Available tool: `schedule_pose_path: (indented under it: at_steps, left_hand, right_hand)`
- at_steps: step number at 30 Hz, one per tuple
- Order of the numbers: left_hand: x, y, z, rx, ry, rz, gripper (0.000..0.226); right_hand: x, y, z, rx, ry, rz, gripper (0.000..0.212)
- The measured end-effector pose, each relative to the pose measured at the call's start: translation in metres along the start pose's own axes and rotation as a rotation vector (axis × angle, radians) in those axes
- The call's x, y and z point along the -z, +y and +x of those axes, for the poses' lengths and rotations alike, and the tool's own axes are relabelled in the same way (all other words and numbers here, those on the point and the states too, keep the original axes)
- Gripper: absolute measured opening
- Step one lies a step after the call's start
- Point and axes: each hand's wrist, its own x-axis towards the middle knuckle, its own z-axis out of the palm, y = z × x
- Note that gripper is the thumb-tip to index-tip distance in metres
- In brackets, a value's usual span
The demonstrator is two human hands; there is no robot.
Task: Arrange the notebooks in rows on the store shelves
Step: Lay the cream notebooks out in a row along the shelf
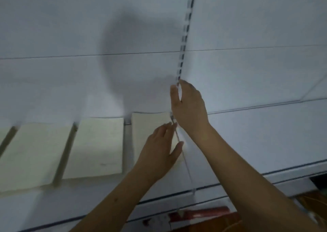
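Cream notebooks (96, 147) lie flat in a row on the white shelf (247, 143), from lower left to centre of the frame, long axes running front to back. The left hand (159, 150), fingers straight, rests on the rightmost notebook (150, 124); its grip holds nothing. The right hand (189, 106), open and empty, reaches up by the slotted rail (184, 42), so the left is nearer.

Cream notebooks lie flat in a row on the white shelf (247, 143), covers plain, narrow gaps between them. The right notebook (150, 124) sits under the left hand's fingers (166, 131), partly hidden. The middle notebook (96, 147) lies just left of those fingers; the left notebook (33, 154) farther left, slightly skewed.
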Motion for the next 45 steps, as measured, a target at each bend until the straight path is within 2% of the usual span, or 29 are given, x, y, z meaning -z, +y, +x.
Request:
schedule_pose_path:
  at_steps: [4, 9, 13, 17, 24, 29, 37, 42, 45]
  left_hand:
    - [-0.073, 0.116, 0.024, -0.08, -0.047, -0.046, 0.062]
    - [-0.168, 0.275, 0.036, -0.204, -0.21, -0.184, 0.061]
    - [-0.215, 0.356, 0.046, -0.294, -0.303, -0.207, 0.061]
    - [-0.26, 0.427, 0.067, -0.419, -0.382, -0.223, 0.061]
    - [-0.351, 0.511, 0.13, -0.518, -0.459, -0.261, 0.061]
    - [-0.412, 0.558, 0.201, -0.533, -0.485, -0.291, 0.06]
    - [-0.459, 0.622, 0.305, -0.516, -0.461, -0.279, 0.061]
    - [-0.495, 0.639, 0.347, -0.518, -0.464, -0.221, 0.061]
    - [-0.519, 0.648, 0.367, -0.516, -0.41, -0.18, 0.067]
  right_hand:
    - [0.121, 0.112, -0.016, -0.091, 0.074, -0.067, 0.062]
    - [0.273, 0.251, -0.069, -0.295, 0.205, -0.068, 0.065]
    - [0.344, 0.325, -0.102, -0.438, 0.288, -0.082, 0.067]
    - [0.411, 0.392, -0.128, -0.505, 0.407, -0.159, 0.067]
    - [0.482, 0.499, -0.133, -0.571, 0.469, -0.265, 0.066]
    - [0.512, 0.58, -0.091, -0.618, 0.441, -0.307, 0.068]
    - [0.577, 0.671, 0.01, -0.519, 0.353, -0.422, 0.064]
    - [0.602, 0.74, 0.05, -0.489, 0.309, -0.444, 0.064]
    - [0.615, 0.786, 0.082, -0.454, 0.283, -0.445, 0.063]
